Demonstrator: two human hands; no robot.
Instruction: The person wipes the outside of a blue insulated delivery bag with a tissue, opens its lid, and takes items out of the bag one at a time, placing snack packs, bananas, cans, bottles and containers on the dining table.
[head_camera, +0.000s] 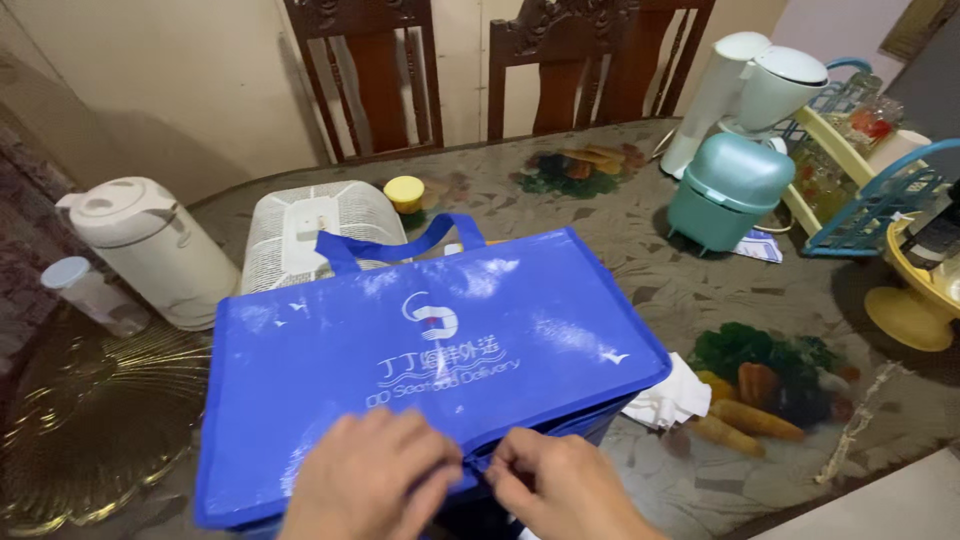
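The blue insulated bag lies flat on the bench directly ahead of the person, its long axis running left to right and its near edge under both hands. The left hand and right hand meet at the middle of that edge, fingers pinched on what looks like the zipper there. Neither is clearly nearer; a crumpled white cloth lies just beside the bag's right end.

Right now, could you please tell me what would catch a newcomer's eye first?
A large glossy blue insulated bag fills the table's middle, with the left hand and right hand pinching its near edge. A mint-green rounded appliance stands far right, a white thermos jug far left.
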